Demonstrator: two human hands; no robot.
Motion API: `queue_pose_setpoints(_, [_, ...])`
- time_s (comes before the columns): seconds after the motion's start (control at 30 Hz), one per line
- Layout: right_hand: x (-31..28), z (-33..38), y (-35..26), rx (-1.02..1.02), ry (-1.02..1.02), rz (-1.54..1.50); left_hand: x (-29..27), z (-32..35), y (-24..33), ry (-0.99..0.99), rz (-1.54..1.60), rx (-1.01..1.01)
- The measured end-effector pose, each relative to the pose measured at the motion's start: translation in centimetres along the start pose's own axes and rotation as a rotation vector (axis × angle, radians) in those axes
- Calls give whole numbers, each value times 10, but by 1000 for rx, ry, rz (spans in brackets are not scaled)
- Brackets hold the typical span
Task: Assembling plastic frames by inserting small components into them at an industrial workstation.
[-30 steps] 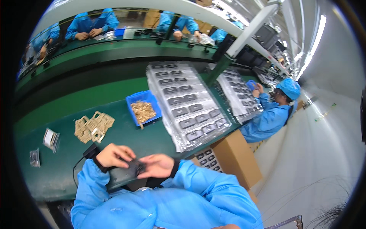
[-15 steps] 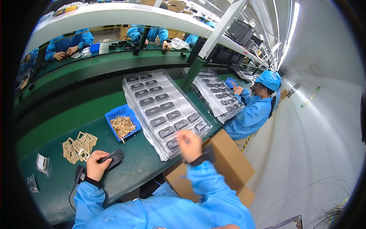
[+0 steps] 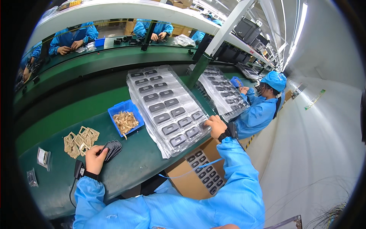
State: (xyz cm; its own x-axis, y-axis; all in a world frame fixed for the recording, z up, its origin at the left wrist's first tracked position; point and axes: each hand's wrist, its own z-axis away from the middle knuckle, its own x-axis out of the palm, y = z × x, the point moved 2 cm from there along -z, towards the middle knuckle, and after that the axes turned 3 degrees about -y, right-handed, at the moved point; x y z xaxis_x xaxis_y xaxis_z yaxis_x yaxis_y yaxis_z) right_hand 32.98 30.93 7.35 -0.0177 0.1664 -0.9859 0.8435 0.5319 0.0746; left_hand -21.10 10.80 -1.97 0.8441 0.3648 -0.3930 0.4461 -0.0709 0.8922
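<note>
My left hand [image 3: 95, 157] is closed around a fanned stack of thin black rounded plastic covers [image 3: 113, 150], just above the green bench. At the right edge of a clear plastic tray [image 3: 179, 86], my right hand [image 3: 217, 126] has its fingertips pinched at a black cover [image 3: 203, 124]. The fingers partly hide that cover, so I cannot tell if it is lifted. Rows of similar black covers with a slot in the middle lie in the tray, over a white sheet.
Left of the tray stands a blue bin [image 3: 118, 105] of tan scraps [image 3: 126, 122]. Tan frame-shaped pieces [image 3: 81, 141] and small clear bags [image 3: 44, 158] lie further left. Below the bench edge, a cardboard box [image 3: 183, 179] holds another tray of covers. A co-worker [image 3: 253, 108] sits at right.
My right hand has moved right, from over the tray's near part to its right edge. The stack in my left hand has turned and now shows fanned. The box's contents have come into sight.
</note>
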Motion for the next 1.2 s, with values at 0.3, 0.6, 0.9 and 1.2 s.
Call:
queue_pose_setpoints(0.3, [-11,-30,41,109,71,-473,2,-2,5,-11,14,-18])
queue_pose_setpoints(0.6, [28,-53,1,-78,288,-214,5,-3,0,7,21,29])
queue_pose_setpoints(0.9, [12,-49,-4,6,-44,-222,4,-1,1,7,-5,4])
queue_pose_setpoints(1.2, [9,-75,4,47,-128,-215,2,0,0,-1,6,32])
